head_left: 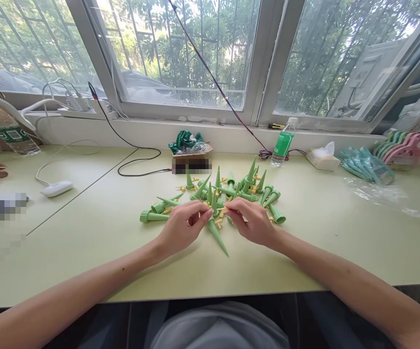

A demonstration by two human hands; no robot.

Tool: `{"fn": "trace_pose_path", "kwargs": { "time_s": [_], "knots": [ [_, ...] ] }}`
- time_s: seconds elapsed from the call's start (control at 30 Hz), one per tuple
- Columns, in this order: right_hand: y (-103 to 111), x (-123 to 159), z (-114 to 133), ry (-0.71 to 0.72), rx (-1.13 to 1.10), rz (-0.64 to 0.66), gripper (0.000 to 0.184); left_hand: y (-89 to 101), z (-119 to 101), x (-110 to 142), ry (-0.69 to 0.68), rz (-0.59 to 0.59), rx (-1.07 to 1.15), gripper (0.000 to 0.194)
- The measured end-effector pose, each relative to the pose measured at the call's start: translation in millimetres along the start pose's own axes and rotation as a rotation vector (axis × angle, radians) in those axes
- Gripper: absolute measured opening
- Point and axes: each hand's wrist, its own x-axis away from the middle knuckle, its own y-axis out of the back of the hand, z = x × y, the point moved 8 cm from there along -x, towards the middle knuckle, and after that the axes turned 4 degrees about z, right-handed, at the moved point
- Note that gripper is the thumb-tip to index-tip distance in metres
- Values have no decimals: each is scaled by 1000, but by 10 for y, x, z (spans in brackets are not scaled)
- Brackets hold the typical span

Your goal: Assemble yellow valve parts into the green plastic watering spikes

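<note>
Over the front of a pile of green plastic plant watering spikes, my two hands almost meet. My left hand [185, 224] is closed, thumb and forefinger pinched at the upper end of a green watering spike [217, 236] whose point slants down toward me. The fingers partly hide that end. My right hand [256, 222] pinches a small yellow plastic piece [222, 209] just right of the left fingertips; whether it touches the spike I cannot tell. More green spikes [248, 180], some upright and some lying, spread behind the hands with small yellow valve pieces [218, 223] among them.
A small cardboard box [192, 156] with green and clear plastic wrapping stands behind the pile. Further right are a water bottle [282, 144], a tissue pack [322, 157] and teal plastic hangers [365, 164]. A white mouse-like device [57, 188] and a black cable [137, 173] lie left.
</note>
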Motion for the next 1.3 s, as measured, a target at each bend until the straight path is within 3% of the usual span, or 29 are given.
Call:
{"fn": "trace_pose_path", "kwargs": {
  "time_s": [0.13, 0.4, 0.67, 0.77, 1.07, 1.3],
  "knots": [
    [-35, 11, 12, 0, 38, 27, 7, -17, 45, 2, 46, 23, -98, 17],
    [-59, 25, -5, 1, 41, 47, 7, -92, 175, 22, 176, 126, -226, 25],
    [-50, 21, -6, -25, 29, 55, 6, -207, 182, 31, 173, 267, -167, 34],
    [-27, 2, -8, -47, 38, 45, 7, -190, 114, 19, 116, 227, -102, 30],
    [55, -41, -17, -101, 44, -16, 10, 76, -7, 3, 14, -68, 105, 13],
    [31, -23, -53, -143, 44, -3, 10, 90, 3, 8, 1, -105, 87, 9]
  ]
}}
